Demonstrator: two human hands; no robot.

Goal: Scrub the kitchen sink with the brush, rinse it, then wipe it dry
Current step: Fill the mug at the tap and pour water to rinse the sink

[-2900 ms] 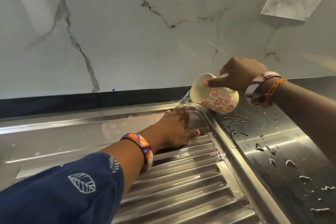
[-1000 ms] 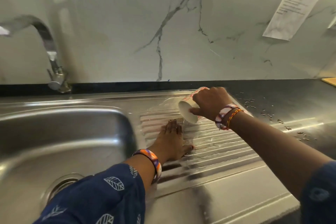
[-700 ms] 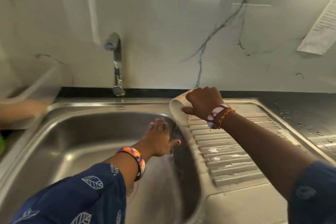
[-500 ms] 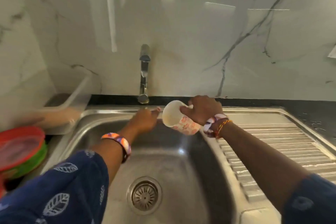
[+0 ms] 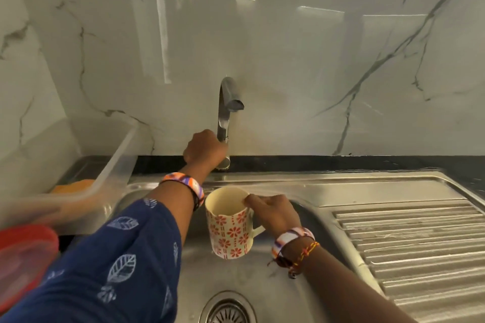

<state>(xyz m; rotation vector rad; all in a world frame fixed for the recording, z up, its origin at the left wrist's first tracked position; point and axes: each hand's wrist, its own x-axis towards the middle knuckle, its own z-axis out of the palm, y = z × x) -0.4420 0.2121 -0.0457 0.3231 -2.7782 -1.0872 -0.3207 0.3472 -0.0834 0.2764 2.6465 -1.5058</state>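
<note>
At far left, a red lid (image 5: 23, 257) and a clear plastic tub (image 5: 110, 165) are sitting beside the sink basin (image 5: 262, 283), out of the wash; the left hand (image 5: 204, 151) is curling shut around the base of the tap (image 5: 227, 102), apparently to start water; the right hand (image 5: 273, 211) is pinching the floral mug (image 5: 229, 225) by rim and handle, holding it upright under the spout for refilling; the ribbed drainboard (image 5: 409, 244) is lying at right; no brush is showing. Half a second earlier the mug was tilting sideways and the left hand was only reaching toward the tap.
</note>
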